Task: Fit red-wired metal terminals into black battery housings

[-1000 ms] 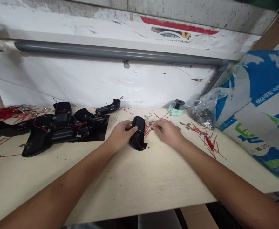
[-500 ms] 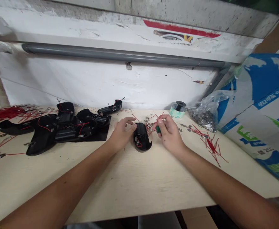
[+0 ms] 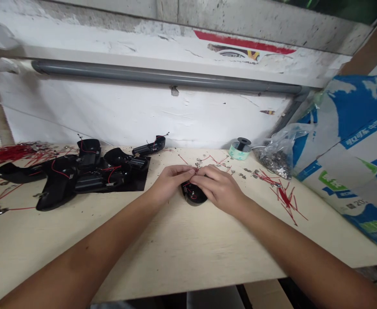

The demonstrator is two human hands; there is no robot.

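On the table, a cardboard box is cut off by the right edge. Beside it, small metal parts are held in a clear bag. The left hand and right hand are met, fingers bent, over a black shell on the table; its far end is hidden, and whether anything is gripped cannot be told. A red wire is seen inside the shell.

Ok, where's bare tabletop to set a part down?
Nearly bare: tabletop between black housing and near edge; also front left, before the black parts. Crowded: far left, red wires; behind the housing, metal bits; back right, bagged metal pieces.
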